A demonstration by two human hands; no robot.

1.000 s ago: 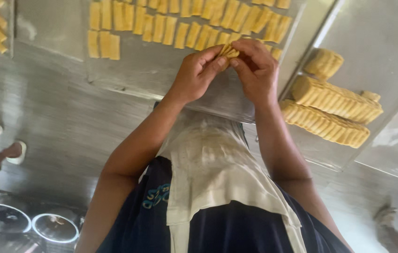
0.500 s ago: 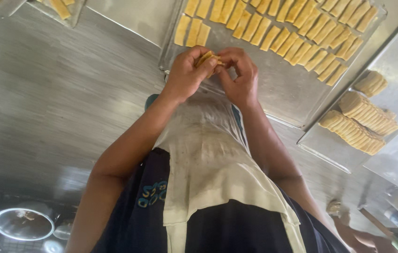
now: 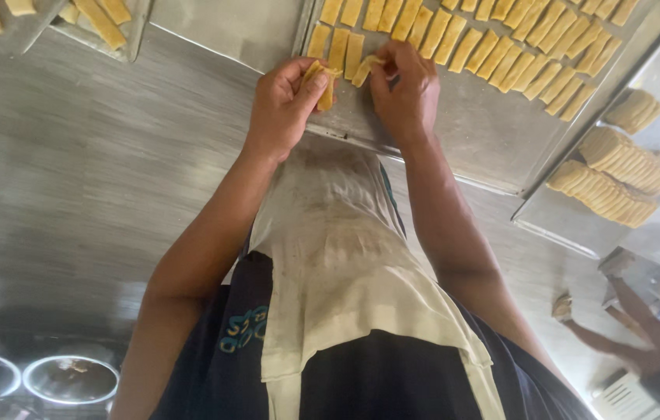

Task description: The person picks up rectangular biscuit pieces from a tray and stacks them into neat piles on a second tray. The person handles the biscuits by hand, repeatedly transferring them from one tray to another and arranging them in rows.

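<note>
Between both hands, just above the tray's near edge: 2 dough strips, one per hand.

L hand (image 3: 283, 105) is pinched on a yellow dough strip (image 3: 325, 84), long axis roughly vertical in view, pointing away from the body toward the rows. R hand (image 3: 406, 89) sits close beside it, fingertips closed on a second strip (image 3: 365, 70), tilted diagonal, its upper end nearly touching the laid rows. Hands close together, not touching. Metal tray (image 3: 470, 140) lies directly ahead of both hands; rows of laid strips (image 3: 501, 47) run away and to the R. Open slot at row's L end sits between the hands, so R hand is nearer it. Stacked strips (image 3: 617, 175) on another tray, well off to the R. Apron (image 3: 345, 264) below the wrists.
</note>
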